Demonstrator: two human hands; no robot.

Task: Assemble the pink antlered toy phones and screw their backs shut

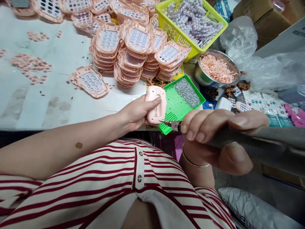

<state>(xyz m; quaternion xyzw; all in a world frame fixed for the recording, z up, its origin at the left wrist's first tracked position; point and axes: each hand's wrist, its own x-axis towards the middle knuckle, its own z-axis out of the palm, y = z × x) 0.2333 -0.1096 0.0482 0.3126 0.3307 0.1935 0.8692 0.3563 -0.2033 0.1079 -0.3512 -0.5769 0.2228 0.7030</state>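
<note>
my l hand [137,113] is clamped on the pale pink rounded plastic shell [159,109], thumb pressed over its l side, fingers wrapped under; my r hand [212,122] is closed round the long dark grey cylindrical driver [269,143], fingers curled over near its front end, thumb on the near side; the shell sits just l of the driver, roughly straight out in front of me, w/ its long axis running away from me, near end closest to my body & the long rectangular recess facing up at me; the driver comes in from my r, nearly crosswise to that axis, its slim metal bit [168,122] pointing l; so bit & shell meet at approx a right angle, w/ the tip by the near r corner, just past the recess's near end; can't tell if tip touches the plastic or sits slightly above it; l hand has the shell from the l side, so that near r corner is free of fingers, & r hand is the one nearer to it; the bright green perforated plastic tray [175,98] lies beyond the bit, r of the shell, w/ the heap of small silver screws [187,92] at its far r part; the stacked pink plastic panels [139,38] stand farther off, beyond the shell & a bit l; the round steel bowl [202,74] is beyond the tray, to the r.
</note>
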